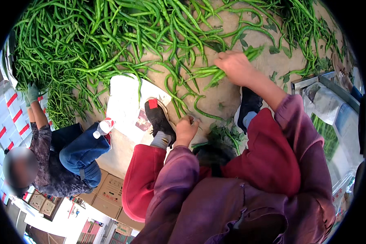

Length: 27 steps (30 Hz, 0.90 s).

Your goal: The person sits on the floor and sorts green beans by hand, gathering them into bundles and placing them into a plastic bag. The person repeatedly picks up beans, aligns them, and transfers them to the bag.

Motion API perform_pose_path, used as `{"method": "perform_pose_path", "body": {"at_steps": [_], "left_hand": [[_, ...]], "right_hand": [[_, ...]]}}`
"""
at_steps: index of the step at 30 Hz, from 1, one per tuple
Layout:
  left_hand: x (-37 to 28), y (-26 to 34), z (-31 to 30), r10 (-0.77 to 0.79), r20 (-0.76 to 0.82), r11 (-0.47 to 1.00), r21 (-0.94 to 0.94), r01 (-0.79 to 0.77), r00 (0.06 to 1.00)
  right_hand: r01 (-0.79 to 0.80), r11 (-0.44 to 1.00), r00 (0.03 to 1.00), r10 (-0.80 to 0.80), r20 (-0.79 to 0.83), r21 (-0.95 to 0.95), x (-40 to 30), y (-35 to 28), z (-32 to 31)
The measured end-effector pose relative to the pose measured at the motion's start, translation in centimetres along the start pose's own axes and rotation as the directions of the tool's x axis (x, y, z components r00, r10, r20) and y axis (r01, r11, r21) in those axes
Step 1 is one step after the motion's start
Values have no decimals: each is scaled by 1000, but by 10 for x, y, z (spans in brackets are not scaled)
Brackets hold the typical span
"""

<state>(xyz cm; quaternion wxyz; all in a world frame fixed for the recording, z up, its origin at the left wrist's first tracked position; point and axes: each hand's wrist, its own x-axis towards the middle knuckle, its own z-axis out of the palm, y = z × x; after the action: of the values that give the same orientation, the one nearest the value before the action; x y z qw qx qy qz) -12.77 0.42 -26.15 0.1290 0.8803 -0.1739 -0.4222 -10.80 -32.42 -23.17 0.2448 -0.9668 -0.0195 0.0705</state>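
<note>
Long green chili peppers (88, 39) lie in a large heap at the top left, thinning out over the concrete floor. At the upper centre right, my right hand (235, 67) grips a small bunch of green peppers (212, 73), whose ends stick out on both sides. Lower and to the left, my left hand (186, 127) is beside my black shoe, its fingers curled with thumb and forefinger close together. Whether anything sits between those fingers I cannot tell. Several loose peppers (174, 91) lie just above it.
At left, a co-worker's gloved hands (32, 93) reach into the heap near stacked white boxes (10, 113) with red marks. A plastic bottle (104, 127) is near the co-worker's knee. Paper (125, 103) lies under my shoe. At right stands a metal-edged, lined container (328, 122) with peppers. Plucked leaves (221, 134) lie between my feet.
</note>
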Motion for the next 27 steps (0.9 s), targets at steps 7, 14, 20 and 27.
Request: {"method": "perform_pose_path", "body": {"at_steps": [7,14,20,27], "left_hand": [[33,18,48,-197,-366,980,-85,178,909],[3,36,24,-221,544,-442,-796,414,810],[18,90,-5,121,418,-742,-565,362,900],[31,161,-13,-151,481,-660,-700,274,864]], "right_hand": [[-106,957,993,86,84,269,-5,-12,22],[-276,748,945,325,29,604,-34,11,-5],[-301,327,938,271,217,896,-24,-12,-45],[-441,227,891,-2,453,868,-21,-63,-37]]}}
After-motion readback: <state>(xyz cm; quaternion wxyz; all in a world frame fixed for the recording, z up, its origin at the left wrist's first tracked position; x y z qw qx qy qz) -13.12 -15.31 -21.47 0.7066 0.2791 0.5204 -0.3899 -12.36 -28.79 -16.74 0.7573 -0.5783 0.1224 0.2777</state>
